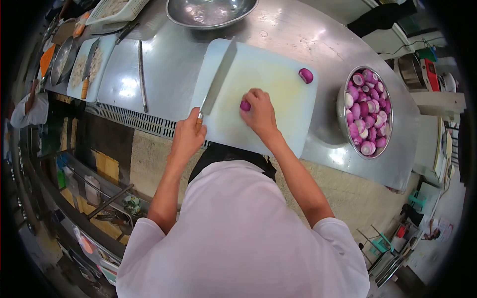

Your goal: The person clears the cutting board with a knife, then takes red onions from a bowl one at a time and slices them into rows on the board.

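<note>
My left hand [188, 133] is wrapped round the wooden handle of a large knife [219, 77], whose broad blade points away from me over the left part of a white cutting board [283, 64]. Near the board's middle, my right hand [260, 111] has its fingers curled on a small purple onion [245, 105]. Another purple onion [306, 75] lies at the board's upper right. To the right of the board stands a metal bowl [341, 107] full of peeled purple onions [368, 107].
An empty-looking metal bowl [211, 14] stands beyond the board. A metal rod [142, 74] lies to the left. Farther left are another board [103, 64] with a cleaver and pale food, a white basket [110, 16], and a person [31, 110].
</note>
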The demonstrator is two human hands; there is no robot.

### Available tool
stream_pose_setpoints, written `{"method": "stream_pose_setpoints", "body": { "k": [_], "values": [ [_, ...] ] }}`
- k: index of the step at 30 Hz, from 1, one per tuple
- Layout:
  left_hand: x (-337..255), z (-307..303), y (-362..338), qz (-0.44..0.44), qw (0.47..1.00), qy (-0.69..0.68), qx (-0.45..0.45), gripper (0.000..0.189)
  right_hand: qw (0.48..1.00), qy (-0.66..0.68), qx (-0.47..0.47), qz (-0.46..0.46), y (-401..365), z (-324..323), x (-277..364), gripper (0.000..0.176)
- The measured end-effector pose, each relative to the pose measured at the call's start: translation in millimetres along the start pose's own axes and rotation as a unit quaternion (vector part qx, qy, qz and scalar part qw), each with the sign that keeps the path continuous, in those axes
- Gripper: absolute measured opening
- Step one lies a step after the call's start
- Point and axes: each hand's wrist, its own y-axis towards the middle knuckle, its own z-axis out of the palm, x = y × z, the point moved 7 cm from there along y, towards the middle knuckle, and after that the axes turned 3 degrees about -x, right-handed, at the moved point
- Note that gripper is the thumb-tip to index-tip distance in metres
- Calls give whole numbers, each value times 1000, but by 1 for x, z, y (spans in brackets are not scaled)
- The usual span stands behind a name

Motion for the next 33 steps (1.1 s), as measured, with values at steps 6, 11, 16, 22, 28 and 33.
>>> {"method": "stream_pose_setpoints", "body": {
  "k": [6, 11, 16, 22, 28, 33],
  "values": [
    [-29, 19, 10, 21, 998, 24, 50, 36, 998, 55, 7, -15, -14, 10, 2, 14],
    [-49, 34, 2, 92, 994, 18, 56, 36, 1000, 19, 17, -1, -13, 12, 1, 10],
    [-45, 60, 11, 98, 992, 44, 61, 35, 999, 32, 6, -6, -15, 13, -5, 10],
    [-75, 43, 19, 125, 990, 26, 58, 27, 996, 69, -43, -26, -20, 11, -11, 8],
    [-67, 71, 31, 122, 989, 45, 64, 21, 994, 93, -60, -16, -26, 10, -12, 8],
    [-64, 70, 17, 111, 989, 67, 76, 23, 990, 112, -86, -20, -28, 9, -14, 7]
  ]
}}
